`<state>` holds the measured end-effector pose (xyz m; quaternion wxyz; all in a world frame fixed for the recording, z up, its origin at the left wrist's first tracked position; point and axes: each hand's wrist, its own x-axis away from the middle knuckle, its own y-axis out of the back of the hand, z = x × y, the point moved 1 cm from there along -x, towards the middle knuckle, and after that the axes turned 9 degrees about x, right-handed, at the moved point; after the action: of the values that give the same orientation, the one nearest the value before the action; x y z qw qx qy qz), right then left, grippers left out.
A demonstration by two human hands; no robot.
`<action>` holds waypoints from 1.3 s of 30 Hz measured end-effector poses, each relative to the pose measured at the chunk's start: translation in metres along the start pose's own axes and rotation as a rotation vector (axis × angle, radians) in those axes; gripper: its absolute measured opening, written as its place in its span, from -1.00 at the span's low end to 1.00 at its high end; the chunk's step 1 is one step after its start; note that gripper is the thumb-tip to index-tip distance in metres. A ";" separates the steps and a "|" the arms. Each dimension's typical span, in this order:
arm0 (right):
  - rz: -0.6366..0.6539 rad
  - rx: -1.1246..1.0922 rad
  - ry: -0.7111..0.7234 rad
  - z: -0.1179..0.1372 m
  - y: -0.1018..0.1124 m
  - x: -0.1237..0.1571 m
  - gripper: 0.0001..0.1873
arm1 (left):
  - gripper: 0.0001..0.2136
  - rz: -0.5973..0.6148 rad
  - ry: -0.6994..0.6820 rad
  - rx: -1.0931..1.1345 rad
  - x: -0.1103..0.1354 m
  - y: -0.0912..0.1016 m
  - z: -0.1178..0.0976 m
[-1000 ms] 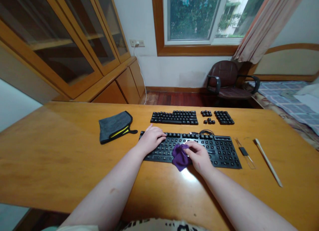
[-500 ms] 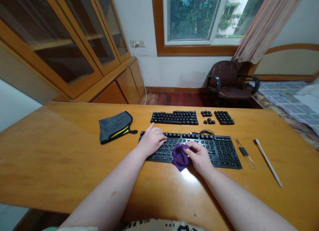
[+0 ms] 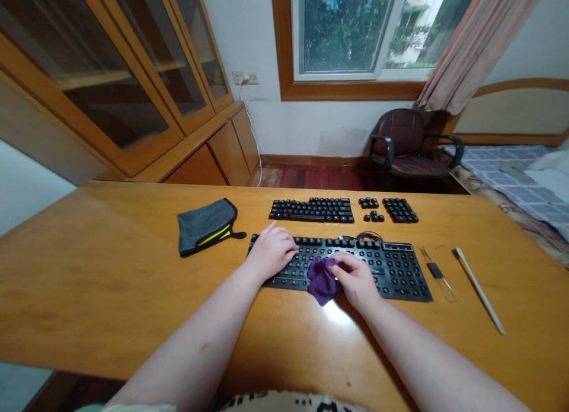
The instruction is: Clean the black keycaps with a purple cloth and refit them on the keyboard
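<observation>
A black keyboard (image 3: 402, 278) lies on the desk in front of me, most of its keycaps off and the small switches bare. My left hand (image 3: 274, 250) rests on its left part with the fingers laid over the switches, holding nothing. Pinched in the fingers of my right hand (image 3: 354, 274) is a purple cloth (image 3: 323, 281). This cloth touches the middle of the keyboard and hangs over its near edge. The keyboard area under the cloth and both palms is hidden.
Behind the keyboard, removed keycaps (image 3: 311, 210) lie grouped in key order beside a coiled cable (image 3: 370, 236). A folded grey cloth (image 3: 205, 225) with yellow inside is at the left. A wire keycap puller (image 3: 434, 270) and a slim brush (image 3: 480, 291) lie on the wooden desk (image 3: 111, 281) at right.
</observation>
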<state>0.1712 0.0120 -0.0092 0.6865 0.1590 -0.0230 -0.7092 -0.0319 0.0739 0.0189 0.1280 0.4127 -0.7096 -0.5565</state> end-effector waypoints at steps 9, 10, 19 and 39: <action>0.004 0.008 0.001 0.001 0.000 0.000 -0.91 | -0.75 0.012 0.157 0.082 0.000 -0.007 0.005; 0.004 0.006 0.002 0.001 0.000 0.000 -0.91 | -0.69 0.011 0.176 0.068 0.001 -0.009 0.006; 0.016 -0.003 -0.005 -0.002 0.000 0.000 -0.90 | -0.70 0.129 0.252 0.031 -0.004 -0.013 0.011; 0.030 -0.019 0.002 0.001 -0.001 0.001 -0.91 | -0.75 0.247 0.320 -0.013 -0.012 -0.017 0.013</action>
<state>0.1698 0.0111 -0.0082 0.6986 0.1526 -0.0180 -0.6988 -0.0249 0.0908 0.0031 0.3094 0.4048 -0.7219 -0.4683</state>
